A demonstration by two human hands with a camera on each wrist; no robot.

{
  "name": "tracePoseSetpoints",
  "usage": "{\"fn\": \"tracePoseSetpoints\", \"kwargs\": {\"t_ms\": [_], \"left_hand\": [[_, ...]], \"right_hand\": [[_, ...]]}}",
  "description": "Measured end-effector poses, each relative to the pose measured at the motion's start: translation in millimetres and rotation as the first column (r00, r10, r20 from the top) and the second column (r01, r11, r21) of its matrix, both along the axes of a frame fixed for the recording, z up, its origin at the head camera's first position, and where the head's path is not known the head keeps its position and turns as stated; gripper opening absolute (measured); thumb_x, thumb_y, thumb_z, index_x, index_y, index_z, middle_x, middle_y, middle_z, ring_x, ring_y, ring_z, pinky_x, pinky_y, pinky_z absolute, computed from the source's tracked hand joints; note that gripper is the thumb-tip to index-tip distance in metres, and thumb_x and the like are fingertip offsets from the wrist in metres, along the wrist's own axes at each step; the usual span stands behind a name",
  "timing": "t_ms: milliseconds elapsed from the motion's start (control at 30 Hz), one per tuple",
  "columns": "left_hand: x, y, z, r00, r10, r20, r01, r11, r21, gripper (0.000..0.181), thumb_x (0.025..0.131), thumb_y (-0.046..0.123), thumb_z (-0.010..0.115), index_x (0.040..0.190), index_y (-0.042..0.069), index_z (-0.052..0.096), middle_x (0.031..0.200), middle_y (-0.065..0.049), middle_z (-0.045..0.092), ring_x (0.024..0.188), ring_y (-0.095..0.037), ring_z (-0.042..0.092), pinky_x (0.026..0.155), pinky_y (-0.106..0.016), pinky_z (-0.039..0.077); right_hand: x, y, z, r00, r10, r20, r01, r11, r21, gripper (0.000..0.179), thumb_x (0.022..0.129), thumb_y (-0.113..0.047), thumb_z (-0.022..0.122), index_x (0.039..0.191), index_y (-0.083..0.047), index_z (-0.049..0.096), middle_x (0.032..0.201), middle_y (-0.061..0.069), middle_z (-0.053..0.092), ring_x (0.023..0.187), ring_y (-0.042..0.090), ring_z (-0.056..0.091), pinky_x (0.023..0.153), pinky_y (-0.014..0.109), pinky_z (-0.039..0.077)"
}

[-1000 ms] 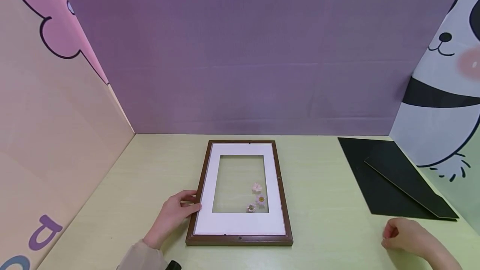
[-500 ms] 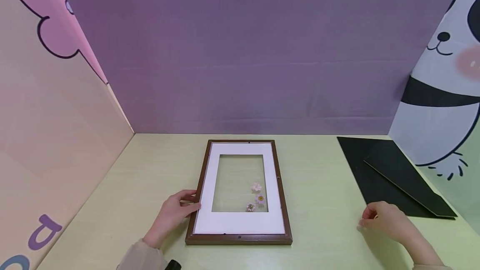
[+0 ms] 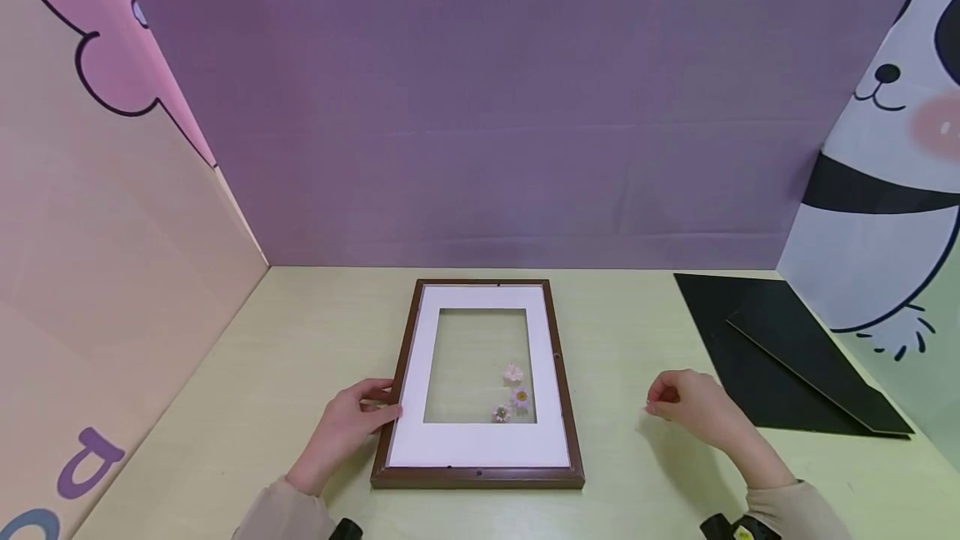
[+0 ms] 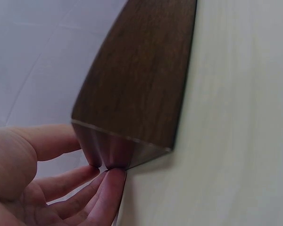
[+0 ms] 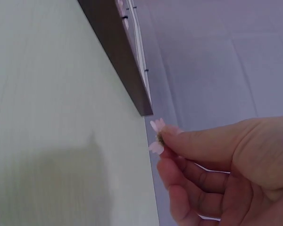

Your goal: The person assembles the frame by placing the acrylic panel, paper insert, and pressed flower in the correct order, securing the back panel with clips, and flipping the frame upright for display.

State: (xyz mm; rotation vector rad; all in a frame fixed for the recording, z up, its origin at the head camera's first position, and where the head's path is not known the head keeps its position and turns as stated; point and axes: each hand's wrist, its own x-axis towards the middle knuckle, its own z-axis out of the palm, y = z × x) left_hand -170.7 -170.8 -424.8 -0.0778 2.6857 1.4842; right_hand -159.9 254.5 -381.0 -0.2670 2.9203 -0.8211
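Pale pink flower [image 5: 159, 136] pinched in the right hand [image 3: 701, 407], thumb against fingers, between the brown frame [image 3: 477, 480] and black boards [image 3: 716, 340].
Gripping the frame's left edge with the left hand [image 3: 345, 432]; showing three small flowers [image 3: 521, 397] at lower right within the white mat [image 3: 480, 447].

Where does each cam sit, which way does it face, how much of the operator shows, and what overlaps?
Head: worn on the head, facing forward and down at the wooden frame and black panel; both sleeves, left hand and right hand show.
Left wrist: on that wrist, facing the frame's edge; only left-hand fingers and part of the palm show.
Right wrist: on that wrist, facing the pinched flower, frame beyond; only the right hand shows.
Shared: head and right wrist both see the right hand and frame.
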Motion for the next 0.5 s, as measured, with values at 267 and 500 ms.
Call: {"fn": "tracePoseSetpoints", "kwargs": {"t_ms": [267,500], "left_hand": [[-0.2,0.1,-0.9,1.0,0.004,0.002,-0.004,1.0,0.009,0.046,0.078,0.015,0.07,0.119,-0.001,0.055,0.102,-0.011,0.063,0.084,-0.018,0.06,0.065,-0.027,0.051],[0.4,0.1,-0.6,1.0,0.001,-0.006,-0.001,1.0,0.013,0.045,0.078,0.014,0.07,0.118,-0.001,0.056,0.101,-0.011,0.063,0.084,-0.018,0.061,0.064,-0.027,0.051]], "right_hand": [[-14.2,-39,3.1,0.997,0.077,-0.033,-0.08,0.992,-0.097,0.004,0.081,-0.006,0.064,0.079,-0.008,0.061,0.069,0.001,0.061,0.06,0.009,0.051,0.053,0.023,0.041],[-28.6,-69,-2.2,0.987,0.152,-0.06,-0.159,0.979,-0.13,0.004,0.081,-0.005,0.064,0.079,-0.005,0.061,0.069,0.001,0.061,0.06,0.008,0.051,0.052,0.021,0.041]]}}
